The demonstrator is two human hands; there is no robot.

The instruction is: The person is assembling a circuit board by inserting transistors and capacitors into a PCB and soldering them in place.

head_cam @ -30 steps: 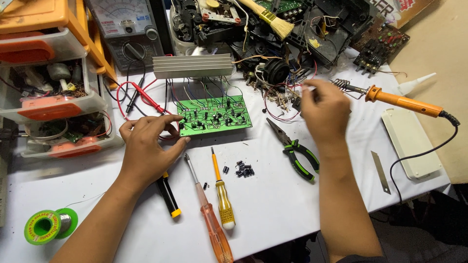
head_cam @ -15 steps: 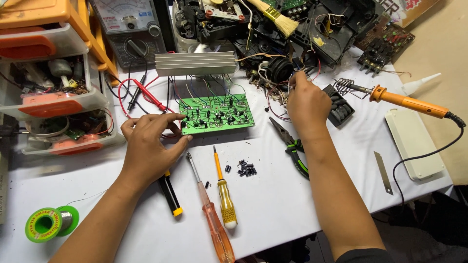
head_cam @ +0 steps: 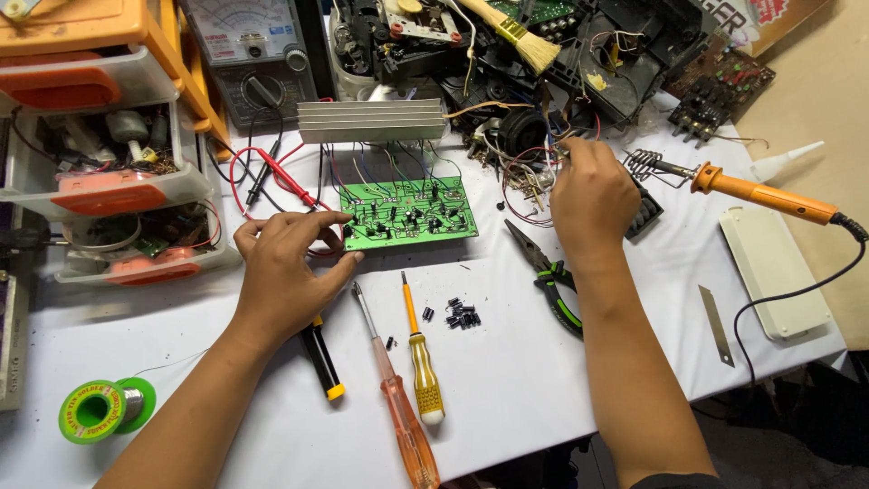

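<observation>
While left hand [head_cam: 288, 272] touches green circuit board [head_cam: 409, 214], right hand [head_cam: 590, 195] well apart.

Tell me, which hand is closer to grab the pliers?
Probably the right hand. It hovers just above the pliers, while the left hand rests on the green board's edge, across the table.

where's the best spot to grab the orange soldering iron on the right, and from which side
Probably the orange handle, around its middle, coming down from above. The soldering iron lies nearly flat, its metal tip resting in the coiled wire stand at the left end and its black cord trailing from the right end. The handle's top and sides are clear, and a mid-handle grip stays away from the metal tip.
</observation>
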